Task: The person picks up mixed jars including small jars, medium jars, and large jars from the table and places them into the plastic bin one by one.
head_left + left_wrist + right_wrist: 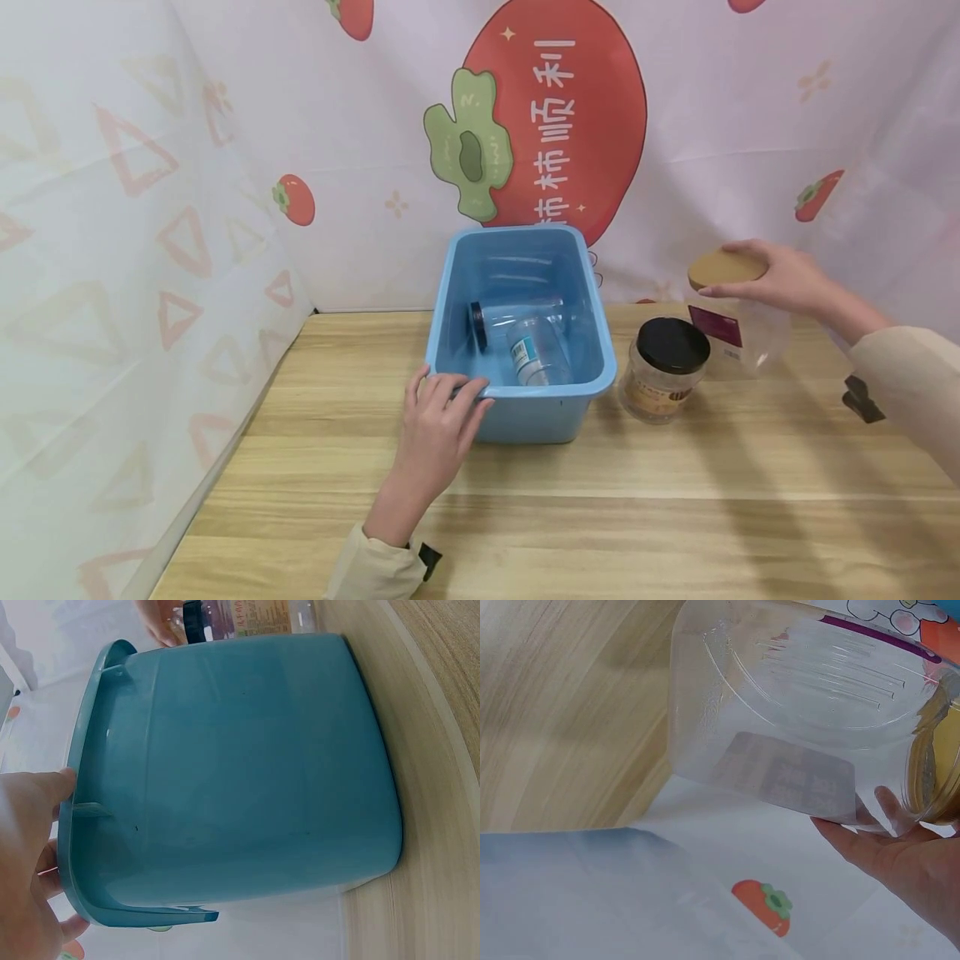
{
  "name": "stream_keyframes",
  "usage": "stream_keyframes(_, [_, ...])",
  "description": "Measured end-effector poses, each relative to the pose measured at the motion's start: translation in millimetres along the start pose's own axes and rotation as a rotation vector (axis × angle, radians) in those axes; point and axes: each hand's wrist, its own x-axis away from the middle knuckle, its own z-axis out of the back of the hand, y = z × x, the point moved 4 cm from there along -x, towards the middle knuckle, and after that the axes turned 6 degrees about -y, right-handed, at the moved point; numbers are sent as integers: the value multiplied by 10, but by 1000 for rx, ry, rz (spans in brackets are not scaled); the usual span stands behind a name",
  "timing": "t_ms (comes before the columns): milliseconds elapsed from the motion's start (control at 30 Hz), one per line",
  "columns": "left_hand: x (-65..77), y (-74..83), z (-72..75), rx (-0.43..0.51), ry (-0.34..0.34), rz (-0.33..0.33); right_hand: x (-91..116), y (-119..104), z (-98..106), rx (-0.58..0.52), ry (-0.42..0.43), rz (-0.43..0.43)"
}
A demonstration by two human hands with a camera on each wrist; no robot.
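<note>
My left hand (435,442) grips the near-left rim of a blue plastic bin (528,419), with fingers hooked over the edge. Inside the bin lie a clear container with a black lid (478,326) and a clear bottle with a blue-and-white label (524,350). Over on the right, my right hand (787,282) holds a large clear plastic jar (795,697) by its gold lid (726,268). A purple label (715,326) shows on that jar, which looks see-through and without contents.
Between the bin and the held jar, a clear jar with a black lid (672,345) stands upright on the wooden table (600,517). A printed cloth (360,150) hangs along the table's back edge, and another pale cloth (135,333) borders the left.
</note>
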Motion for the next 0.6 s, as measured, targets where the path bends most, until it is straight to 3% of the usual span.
stream_keyframes(600, [-6, 6, 23, -11, -2, -4, -29, -199, 165, 37, -6, 12])
